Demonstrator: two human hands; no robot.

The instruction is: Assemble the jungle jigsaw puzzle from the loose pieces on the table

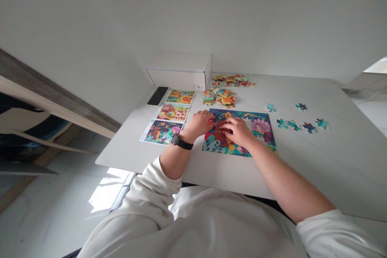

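Observation:
A colourful, partly assembled jigsaw puzzle [232,151] lies flat on the table near its front edge, with a pale gap right of its middle. My left hand [200,123] rests at the puzzle's left side, its fingertips on the surface. Over the middle of the puzzle is my right hand [238,130], fingers bent and fingertips down on the brown part. Whether either hand pinches a piece is too small to tell. Several loose blue-green pieces [308,127] lie to the right of the puzzle.
Behind the puzzle are two piles of pieces, a nearer pile [219,97] and a farther pile [234,80]. A white box [178,77] stands at the back left. A picture sheet [173,112] and a black phone [158,96] lie on the left of the white table [341,161].

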